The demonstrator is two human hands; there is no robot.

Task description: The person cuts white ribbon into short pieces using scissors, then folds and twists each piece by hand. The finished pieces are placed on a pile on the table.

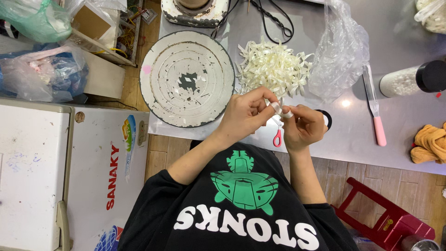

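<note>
Ribbon strip (281, 109), white & short, sits pinched betw. our two hands just above the table (371, 148) edge. Our left hand (246, 114) has thumb & forefinger closed tight on its one end; our right hand (304, 126) is closed on the other end, fingers curled in. At 6 o'clock under the hands lie red-handled scissors (277, 137). At 12 we see a loose pile of white strips (273, 67). At 10 lies a round chipped white disc (187, 78). At 2 a clear plastic bag (339, 53); at 3 a pink-handled blade (374, 106), w/ an orange cloth (429, 144) farther out.
</note>
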